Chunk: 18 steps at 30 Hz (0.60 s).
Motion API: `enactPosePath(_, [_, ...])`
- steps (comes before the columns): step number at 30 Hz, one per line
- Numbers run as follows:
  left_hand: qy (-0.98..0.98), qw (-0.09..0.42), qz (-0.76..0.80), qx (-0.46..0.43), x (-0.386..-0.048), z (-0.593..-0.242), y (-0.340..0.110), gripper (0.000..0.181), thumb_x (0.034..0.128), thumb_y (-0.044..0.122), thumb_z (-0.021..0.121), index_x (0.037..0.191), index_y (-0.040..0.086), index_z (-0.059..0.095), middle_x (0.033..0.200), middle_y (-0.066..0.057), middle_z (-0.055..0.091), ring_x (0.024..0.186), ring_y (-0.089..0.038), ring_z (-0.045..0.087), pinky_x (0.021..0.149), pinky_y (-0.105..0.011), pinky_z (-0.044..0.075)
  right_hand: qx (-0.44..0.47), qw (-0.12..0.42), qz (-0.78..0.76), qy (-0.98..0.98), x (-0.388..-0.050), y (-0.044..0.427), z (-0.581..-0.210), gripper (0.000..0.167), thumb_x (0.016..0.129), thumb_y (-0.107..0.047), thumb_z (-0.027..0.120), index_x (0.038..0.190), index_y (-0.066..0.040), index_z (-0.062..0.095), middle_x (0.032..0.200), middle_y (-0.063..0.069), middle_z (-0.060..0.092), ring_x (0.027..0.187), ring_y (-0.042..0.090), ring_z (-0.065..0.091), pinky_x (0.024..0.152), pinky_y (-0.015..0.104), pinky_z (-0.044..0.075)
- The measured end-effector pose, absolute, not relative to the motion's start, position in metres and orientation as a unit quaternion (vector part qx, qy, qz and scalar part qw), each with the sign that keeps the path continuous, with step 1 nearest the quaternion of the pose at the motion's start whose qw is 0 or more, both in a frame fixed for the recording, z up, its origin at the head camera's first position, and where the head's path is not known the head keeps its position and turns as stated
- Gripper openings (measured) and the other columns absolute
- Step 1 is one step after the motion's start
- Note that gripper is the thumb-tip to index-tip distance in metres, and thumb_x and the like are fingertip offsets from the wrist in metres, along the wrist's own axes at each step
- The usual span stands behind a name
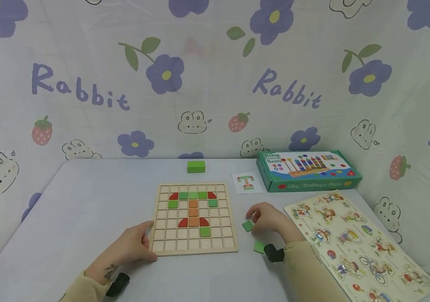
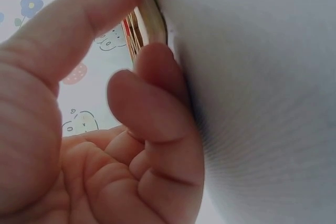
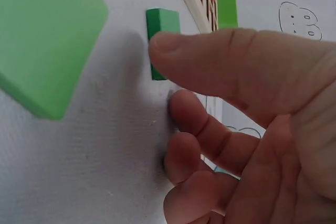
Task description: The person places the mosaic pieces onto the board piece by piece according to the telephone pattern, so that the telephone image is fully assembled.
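A wooden grid board (image 1: 158, 235) lies on the white table. Red, orange and green pieces fill some of its cells. My left hand (image 1: 135, 243) grips the board's near left corner, thumb and finger against its edges; the left wrist view shows the other fingers curled. Over the table right of the board, my right hand (image 1: 269, 220) reaches for a green square tile (image 1: 247, 226), its fingers loosely bent. In the right wrist view the thumb (image 3: 194, 51) overlaps that tile; contact is unclear. A second green tile (image 1: 259, 247) lies nearer, partly behind the wrist camera.
Behind the board sits a green block (image 1: 196, 167). A pattern card (image 1: 247, 183) lies beside a green game box (image 1: 309, 172) at the back right. A picture puzzle board (image 1: 350, 243) stretches along the right side, under the right forearm. A printed curtain (image 1: 215, 96) hangs behind the table.
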<state>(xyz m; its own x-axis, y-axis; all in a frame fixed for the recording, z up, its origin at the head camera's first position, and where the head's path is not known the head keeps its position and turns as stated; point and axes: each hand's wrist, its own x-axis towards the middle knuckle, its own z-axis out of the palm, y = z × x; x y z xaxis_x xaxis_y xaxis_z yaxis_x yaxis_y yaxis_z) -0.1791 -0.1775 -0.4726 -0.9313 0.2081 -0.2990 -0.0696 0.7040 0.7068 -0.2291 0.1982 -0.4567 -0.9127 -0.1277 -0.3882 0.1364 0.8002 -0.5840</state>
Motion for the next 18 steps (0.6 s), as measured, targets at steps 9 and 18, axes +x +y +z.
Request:
enactPosePath(9, [0.903, 0.176, 0.388, 0.048, -0.1770, -0.4712, -0.1772, 0.097, 0.0555, 0.006, 0.085, 0.139, -0.002, 0.036, 0.064, -0.004, 0.051, 0.055, -0.014, 0.045, 0.047, -0.026, 0.034, 0.004, 0.205, -0.320, 0.925, -0.2292, 0.1991, -0.4616, 0.028, 0.067, 0.001, 0.071, 0.090, -0.013, 0.066, 0.085, 0.005, 0.055, 0.081, 0.021, 0.049, 0.067, 0.032, 0.041])
enactPosePath(18, [0.905, 0.176, 0.386, 0.044, -0.1768, -0.4713, -0.1768, 0.097, 0.0552, 0.007, 0.086, 0.139, -0.001, 0.036, 0.065, -0.004, 0.051, 0.056, -0.014, 0.045, 0.048, -0.026, 0.034, -0.011, 0.193, -0.314, 0.930, -0.2292, 0.2007, -0.4654, 0.022, 0.068, -0.002, 0.072, 0.087, -0.012, 0.067, 0.083, 0.004, 0.057, 0.079, 0.020, 0.050, 0.070, 0.033, 0.043])
